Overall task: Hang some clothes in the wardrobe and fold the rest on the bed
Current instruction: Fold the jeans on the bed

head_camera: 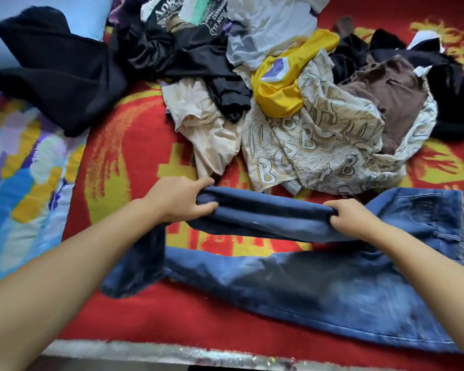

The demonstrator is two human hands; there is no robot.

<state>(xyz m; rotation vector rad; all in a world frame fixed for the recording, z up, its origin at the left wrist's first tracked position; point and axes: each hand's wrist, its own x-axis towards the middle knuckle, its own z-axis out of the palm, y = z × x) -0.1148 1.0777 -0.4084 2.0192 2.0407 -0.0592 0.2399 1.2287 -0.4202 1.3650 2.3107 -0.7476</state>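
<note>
Red bed [134,162] w/ jeans [319,285] lying left-right. Left hand [177,199] & right hand [351,218] each pinch the far leg's fold, the clothes pile [292,103] just beyond the jeans.

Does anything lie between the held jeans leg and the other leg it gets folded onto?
Nothing visible. Left hand and right hand grip one leg of the blue denim jeans; only bare red patterned blanket separates the legs.

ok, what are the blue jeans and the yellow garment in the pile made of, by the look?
Blue jeans: looks like denim, matte, with faded patches and visible seam stitching. Yellow garment: probably a smooth synthetic, going by its slight sheen and soft folds; the fibre itself cannot be told.
</note>
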